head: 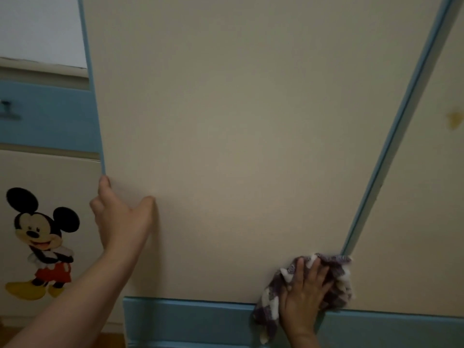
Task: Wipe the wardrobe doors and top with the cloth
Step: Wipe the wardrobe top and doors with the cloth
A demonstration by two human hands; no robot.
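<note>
left hand [120, 217] grasping door [226, 146] edge, right hand [305, 295] (fingers flat) released — pressing cloth [339, 277]

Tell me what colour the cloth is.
Purple and white patterned, that cloth; the head view shows it best.

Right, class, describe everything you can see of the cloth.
The cloth is soft-looking fabric, patterned purple and white, crumpled rather than folded. The right hand presses it flat against the lower right corner of the cream door. Its top edge reaches the blue strip beside the door; its lower end hangs over the blue trim below.
</note>
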